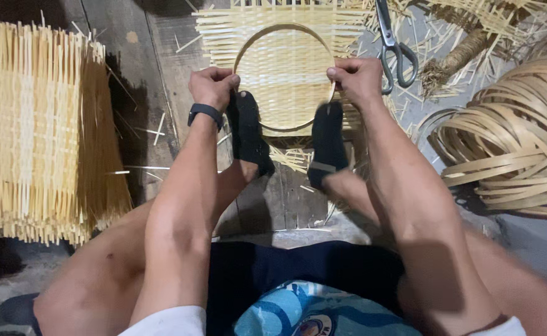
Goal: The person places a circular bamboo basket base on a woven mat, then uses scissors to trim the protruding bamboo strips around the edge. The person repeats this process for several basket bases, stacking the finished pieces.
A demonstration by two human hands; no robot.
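A round bamboo hoop (284,27) lies on a square woven bamboo mat (224,28) on the wooden floor. My left hand (212,86) pinches the hoop's left side and wears a dark wristband. My right hand (355,78) pinches the hoop's right side. Both feet in black socks (249,134) press on the mat's near edge, just below the hoop. My bare legs and dark shorts fill the lower part of the head view.
A stack of woven bamboo mats (37,130) sits at the left. Scissors (393,46) lie right of the mat. Coiled bamboo strips (516,137) pile up at the right, with a bundle of fibres (454,59) and loose slivers scattered about.
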